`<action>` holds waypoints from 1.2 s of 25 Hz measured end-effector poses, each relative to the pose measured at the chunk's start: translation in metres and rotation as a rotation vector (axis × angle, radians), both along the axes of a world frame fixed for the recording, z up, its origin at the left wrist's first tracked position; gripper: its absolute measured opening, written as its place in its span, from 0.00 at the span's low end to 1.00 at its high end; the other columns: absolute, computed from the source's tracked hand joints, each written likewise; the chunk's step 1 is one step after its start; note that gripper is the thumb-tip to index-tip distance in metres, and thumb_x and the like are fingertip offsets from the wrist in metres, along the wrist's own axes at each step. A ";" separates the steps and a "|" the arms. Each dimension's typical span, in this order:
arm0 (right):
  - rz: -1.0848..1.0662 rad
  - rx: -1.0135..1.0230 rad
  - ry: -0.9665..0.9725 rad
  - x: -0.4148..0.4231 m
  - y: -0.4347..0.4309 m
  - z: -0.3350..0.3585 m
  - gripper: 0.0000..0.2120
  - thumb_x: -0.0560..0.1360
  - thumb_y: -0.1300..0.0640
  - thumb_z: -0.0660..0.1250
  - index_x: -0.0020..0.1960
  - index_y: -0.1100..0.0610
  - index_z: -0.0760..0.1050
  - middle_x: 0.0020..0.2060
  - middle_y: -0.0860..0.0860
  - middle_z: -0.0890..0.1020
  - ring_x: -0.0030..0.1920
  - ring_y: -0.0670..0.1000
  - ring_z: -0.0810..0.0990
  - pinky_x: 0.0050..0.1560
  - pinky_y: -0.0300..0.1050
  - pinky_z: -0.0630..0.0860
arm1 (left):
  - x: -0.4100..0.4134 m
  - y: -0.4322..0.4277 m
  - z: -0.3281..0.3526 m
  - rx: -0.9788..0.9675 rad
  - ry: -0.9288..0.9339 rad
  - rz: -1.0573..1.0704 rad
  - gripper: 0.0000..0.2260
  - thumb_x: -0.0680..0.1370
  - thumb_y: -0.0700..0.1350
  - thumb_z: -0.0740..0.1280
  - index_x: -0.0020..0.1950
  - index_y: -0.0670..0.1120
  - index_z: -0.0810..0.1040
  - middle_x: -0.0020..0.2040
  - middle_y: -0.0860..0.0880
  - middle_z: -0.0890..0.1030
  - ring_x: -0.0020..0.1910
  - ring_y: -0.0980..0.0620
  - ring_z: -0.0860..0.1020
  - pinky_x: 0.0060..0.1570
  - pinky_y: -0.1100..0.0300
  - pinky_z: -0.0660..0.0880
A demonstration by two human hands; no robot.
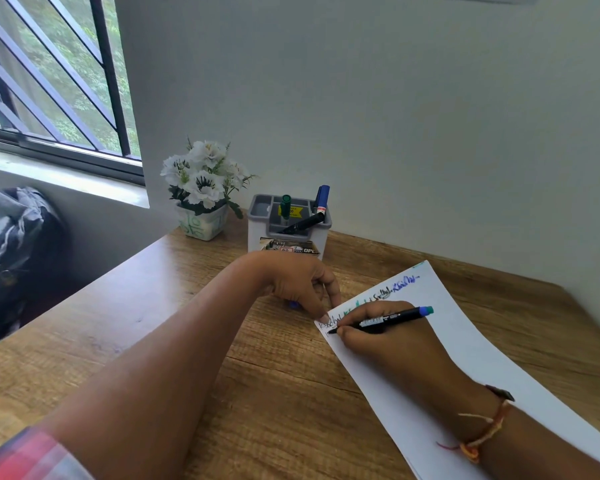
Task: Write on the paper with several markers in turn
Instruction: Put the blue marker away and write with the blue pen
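Observation:
A white sheet of paper [465, 341] lies slanted on the wooden desk [153, 323], with black, green and blue scribbles along its top edge. My right hand [385, 337] grips a black marker [388, 321] with a blue-green end; its tip touches the paper near the left corner. My left hand [302, 285] presses fingertips on that corner and holds a small blue cap [293, 304] under the palm. A grey holder [288, 223] behind the hands keeps a green marker [285, 206], a blue marker [322, 199] and a black marker [302, 224].
A pot of white artificial flowers [203, 188] stands at the back left of the desk, against the wall. A barred window [49, 81] is at far left, with a dark bag [14, 251] below it beside the desk.

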State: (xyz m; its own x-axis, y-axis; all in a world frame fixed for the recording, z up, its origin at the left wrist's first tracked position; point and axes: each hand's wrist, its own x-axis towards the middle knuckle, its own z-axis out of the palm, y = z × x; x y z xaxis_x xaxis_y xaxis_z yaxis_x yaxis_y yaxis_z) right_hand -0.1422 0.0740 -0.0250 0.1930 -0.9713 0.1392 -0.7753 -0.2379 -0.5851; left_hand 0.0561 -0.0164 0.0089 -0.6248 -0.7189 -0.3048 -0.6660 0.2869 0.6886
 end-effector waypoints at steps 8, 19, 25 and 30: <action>0.020 -0.005 -0.077 -0.005 -0.004 -0.002 0.12 0.72 0.54 0.73 0.33 0.40 0.79 0.31 0.32 0.80 0.42 0.24 0.75 0.35 0.17 0.68 | 0.001 -0.001 0.000 0.009 -0.001 0.002 0.13 0.73 0.42 0.77 0.55 0.51 0.82 0.32 0.55 0.78 0.33 0.54 0.74 0.43 0.53 0.72; 0.057 0.021 -0.037 -0.007 -0.013 -0.004 0.10 0.74 0.53 0.72 0.36 0.42 0.78 0.34 0.32 0.78 0.43 0.30 0.77 0.36 0.20 0.70 | 0.000 -0.002 0.000 0.014 -0.011 0.007 0.13 0.74 0.41 0.76 0.56 0.50 0.81 0.29 0.57 0.79 0.33 0.55 0.74 0.41 0.56 0.73; 0.078 0.045 -0.009 -0.008 -0.013 -0.005 0.12 0.76 0.56 0.70 0.38 0.40 0.76 0.36 0.32 0.74 0.39 0.37 0.78 0.44 0.25 0.72 | 0.000 -0.002 0.000 0.012 -0.010 0.003 0.12 0.74 0.42 0.76 0.55 0.51 0.81 0.29 0.58 0.79 0.32 0.55 0.74 0.41 0.56 0.72; 0.068 0.083 -0.013 -0.006 -0.013 -0.003 0.06 0.68 0.46 0.70 0.33 0.38 0.75 0.35 0.32 0.76 0.40 0.27 0.76 0.41 0.23 0.72 | 0.001 -0.002 -0.001 0.020 0.000 0.013 0.12 0.73 0.42 0.77 0.55 0.51 0.82 0.29 0.58 0.78 0.32 0.55 0.73 0.41 0.55 0.72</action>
State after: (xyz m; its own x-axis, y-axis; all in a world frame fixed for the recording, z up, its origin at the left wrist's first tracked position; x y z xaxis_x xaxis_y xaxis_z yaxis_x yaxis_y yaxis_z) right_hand -0.1478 0.0612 -0.0278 0.2574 -0.9644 0.0616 -0.7513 -0.2398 -0.6149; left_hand 0.0570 -0.0179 0.0076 -0.6157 -0.7205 -0.3192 -0.6696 0.2648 0.6939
